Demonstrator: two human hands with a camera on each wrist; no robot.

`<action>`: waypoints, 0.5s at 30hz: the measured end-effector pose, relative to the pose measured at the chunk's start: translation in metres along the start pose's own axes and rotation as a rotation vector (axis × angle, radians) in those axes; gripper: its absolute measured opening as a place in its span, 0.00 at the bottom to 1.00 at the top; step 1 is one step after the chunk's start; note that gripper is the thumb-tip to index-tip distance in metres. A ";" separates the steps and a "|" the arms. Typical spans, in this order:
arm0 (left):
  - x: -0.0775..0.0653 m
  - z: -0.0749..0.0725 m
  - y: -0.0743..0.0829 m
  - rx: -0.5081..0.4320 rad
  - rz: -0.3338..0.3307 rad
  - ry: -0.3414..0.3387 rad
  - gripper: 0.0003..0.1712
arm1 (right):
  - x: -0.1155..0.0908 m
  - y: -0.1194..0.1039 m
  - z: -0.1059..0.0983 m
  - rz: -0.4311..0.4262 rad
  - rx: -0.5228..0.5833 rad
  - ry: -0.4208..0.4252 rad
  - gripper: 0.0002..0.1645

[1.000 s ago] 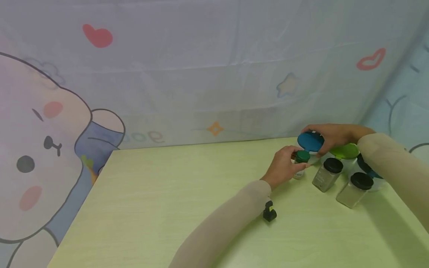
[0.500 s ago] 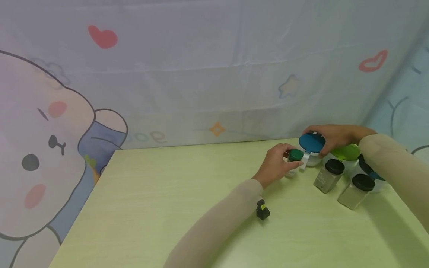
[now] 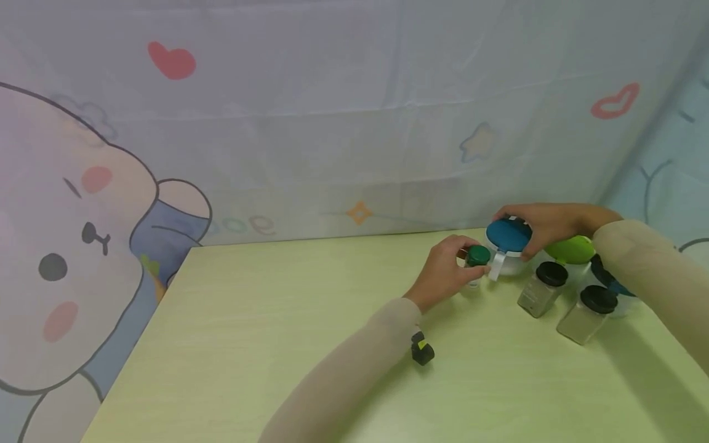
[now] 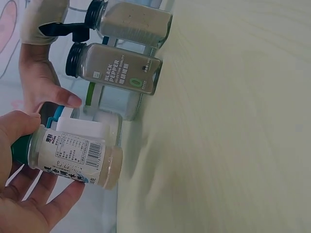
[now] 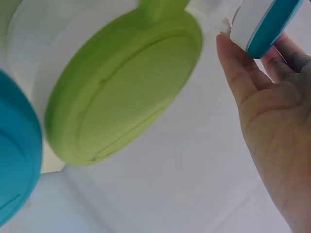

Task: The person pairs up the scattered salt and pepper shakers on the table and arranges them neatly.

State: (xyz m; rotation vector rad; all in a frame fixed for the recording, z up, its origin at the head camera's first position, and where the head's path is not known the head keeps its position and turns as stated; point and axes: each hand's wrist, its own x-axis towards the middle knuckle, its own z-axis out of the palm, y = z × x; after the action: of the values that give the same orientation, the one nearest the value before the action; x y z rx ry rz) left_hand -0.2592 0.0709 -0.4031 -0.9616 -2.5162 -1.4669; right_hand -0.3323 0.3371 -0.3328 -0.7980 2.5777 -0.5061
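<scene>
1. Pinching the green-capped jar [image 4: 73, 155] by its top: L hand [image 3: 440, 271], thumb & fingers clamped on it. Jar approx. upright over the table [image 3: 277, 338], just beside the blue-lidded container [image 3: 509, 237], on its L side; can't tell if base touches down.
2. R hand [image 3: 545, 224] clamped on the blue-lidded container, thumb & fingers spanning the lid; white tab [image 3: 496, 266] hangs at its front, nr jar.
3. Green-lidded container [image 3: 570, 251] next to the R, beside R hand; dark-blue-lidded container [image 3: 626, 289] further R, partly hidden by sleeve [image 3: 642, 264].
4. Two sq. black-capped jars in front of those: pepper jar [image 3: 537, 295] (label reads BLACK PEPPER) & second spice jar [image 3: 578, 321], both upright, apart.
5. Bkgd: cloth [image 3: 310, 123] w/ printed hearts, star & cartoon animal.
</scene>
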 end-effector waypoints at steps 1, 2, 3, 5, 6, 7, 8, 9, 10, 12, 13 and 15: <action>-0.001 -0.002 0.000 0.000 0.000 0.002 0.19 | 0.001 -0.002 0.000 -0.008 0.002 -0.002 0.50; -0.003 -0.003 0.000 -0.001 0.000 0.004 0.19 | 0.001 -0.004 0.000 -0.013 0.003 -0.003 0.50; -0.005 -0.005 -0.001 0.002 0.005 0.004 0.19 | 0.002 -0.006 0.000 -0.018 0.005 -0.004 0.50; -0.008 -0.009 -0.001 0.007 0.013 0.003 0.18 | 0.002 -0.009 0.000 -0.022 0.006 -0.004 0.50; -0.010 -0.011 -0.001 0.008 0.018 0.004 0.18 | 0.003 -0.010 0.000 -0.023 0.006 -0.003 0.50; -0.012 -0.013 -0.001 0.008 0.023 0.005 0.18 | 0.003 -0.012 0.000 -0.026 0.009 -0.005 0.51; -0.014 -0.015 -0.002 0.005 0.028 0.008 0.18 | 0.004 -0.013 0.000 -0.028 0.012 -0.006 0.51; -0.016 -0.017 -0.003 0.004 0.031 0.011 0.18 | 0.004 -0.014 0.000 -0.033 0.012 -0.005 0.52; -0.018 -0.020 -0.004 0.000 0.031 0.015 0.18 | 0.005 -0.016 0.000 -0.044 0.011 -0.007 0.52; -0.021 -0.024 -0.006 -0.008 0.031 0.025 0.18 | 0.005 -0.018 0.000 -0.055 0.008 -0.005 0.53; -0.022 -0.026 -0.006 -0.013 0.028 0.029 0.18 | 0.006 -0.019 0.000 -0.064 0.008 -0.006 0.53; -0.025 -0.030 -0.006 -0.020 0.027 0.032 0.19 | 0.006 -0.021 -0.001 -0.074 0.000 -0.002 0.53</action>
State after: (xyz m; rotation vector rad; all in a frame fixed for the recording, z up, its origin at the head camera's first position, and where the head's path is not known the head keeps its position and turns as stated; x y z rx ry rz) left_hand -0.2502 0.0327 -0.4007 -0.9632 -2.4607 -1.4904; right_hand -0.3277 0.3176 -0.3245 -0.8960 2.5534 -0.5273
